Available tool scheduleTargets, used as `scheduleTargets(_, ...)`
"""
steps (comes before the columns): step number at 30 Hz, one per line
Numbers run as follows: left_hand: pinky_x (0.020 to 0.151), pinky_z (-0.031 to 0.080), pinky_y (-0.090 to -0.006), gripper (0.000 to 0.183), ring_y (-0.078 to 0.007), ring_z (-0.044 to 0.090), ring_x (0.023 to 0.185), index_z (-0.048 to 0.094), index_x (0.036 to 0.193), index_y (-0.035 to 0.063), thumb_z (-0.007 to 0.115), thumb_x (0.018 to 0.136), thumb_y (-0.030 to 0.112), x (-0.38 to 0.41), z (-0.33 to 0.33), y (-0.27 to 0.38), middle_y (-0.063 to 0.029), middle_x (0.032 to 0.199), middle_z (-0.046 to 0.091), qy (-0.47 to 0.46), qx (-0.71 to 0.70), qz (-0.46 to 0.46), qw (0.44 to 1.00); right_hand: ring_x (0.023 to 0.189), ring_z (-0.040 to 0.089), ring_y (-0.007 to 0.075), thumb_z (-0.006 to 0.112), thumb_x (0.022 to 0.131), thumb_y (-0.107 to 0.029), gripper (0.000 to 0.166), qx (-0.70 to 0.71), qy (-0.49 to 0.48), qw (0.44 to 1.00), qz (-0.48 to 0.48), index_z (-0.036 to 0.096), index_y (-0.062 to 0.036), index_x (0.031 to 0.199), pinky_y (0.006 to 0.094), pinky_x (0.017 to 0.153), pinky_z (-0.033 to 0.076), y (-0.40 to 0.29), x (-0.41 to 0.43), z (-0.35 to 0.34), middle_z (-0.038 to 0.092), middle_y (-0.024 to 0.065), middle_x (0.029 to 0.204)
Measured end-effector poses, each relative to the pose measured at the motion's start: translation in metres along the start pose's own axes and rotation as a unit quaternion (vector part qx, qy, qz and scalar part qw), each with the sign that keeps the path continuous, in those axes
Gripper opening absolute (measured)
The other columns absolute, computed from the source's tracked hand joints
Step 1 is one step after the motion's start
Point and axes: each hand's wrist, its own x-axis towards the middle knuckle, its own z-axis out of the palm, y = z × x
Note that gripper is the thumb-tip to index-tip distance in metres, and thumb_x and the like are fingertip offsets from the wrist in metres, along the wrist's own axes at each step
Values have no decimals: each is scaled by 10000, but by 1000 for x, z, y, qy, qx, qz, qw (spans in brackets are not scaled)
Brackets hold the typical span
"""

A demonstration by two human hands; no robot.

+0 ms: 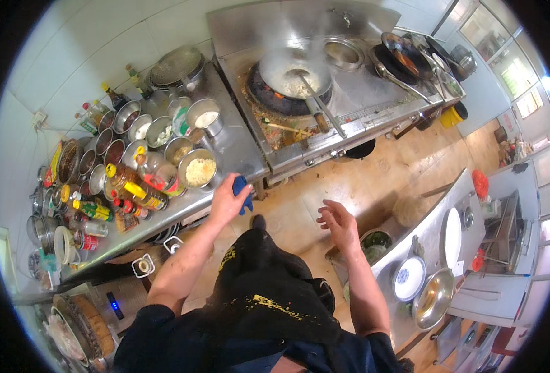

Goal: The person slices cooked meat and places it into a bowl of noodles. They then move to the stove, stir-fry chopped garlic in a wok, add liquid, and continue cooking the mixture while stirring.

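Observation:
My left hand (229,198) grips a folded blue cloth (243,192) beside the front edge of the steel counter, close to a metal bowl of pale yellow crumbly food (201,171). Over the floor, my right hand (340,221) holds nothing, its fingers apart and slightly curled. On the stove, a steaming wok (319,77) contains pale food pieces in liquid. A long-handled ladle (313,88) lies in the wok, its handle reaching over the stove's front edge. The wok's wooden handle (321,122) points towards me.
Bottles (137,186) and several metal bowls crowd the left counter (237,156). A lidded-looking round pot (344,52) and dark woks (405,53) stand on the stove (368,93). At right, a steel table (471,233) bears a white oval plate (451,238), a patterned bowl (409,278) and a metal basin (433,298).

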Motion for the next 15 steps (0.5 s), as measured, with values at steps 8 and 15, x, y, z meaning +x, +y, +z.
scheduleTargets(8, 1095, 401, -509, 692, -439, 413, 1355, 460, 1465, 85, 726, 867, 307, 167, 76, -116, -237, 1508, 409, -51, 348, 50, 935, 981, 685, 273, 661, 930, -77, 411, -305, 122, 927, -183, 577, -25, 1328, 362, 765, 585, -6, 201, -54, 655, 170, 1145)
scheduleTargets(15, 1121, 367, -465, 592, -445, 394, 1326, 544, 1387, 63, 711, 829, 166, 191, 88, -88, -232, 1457, 444, -90, 335, 29, 937, 1149, 586, 406, 634, 906, -148, 614, -536, 65, 837, -94, 425, -111, 1482, 490, 954, 514, 24, 344, -64, 550, 216, 1343)
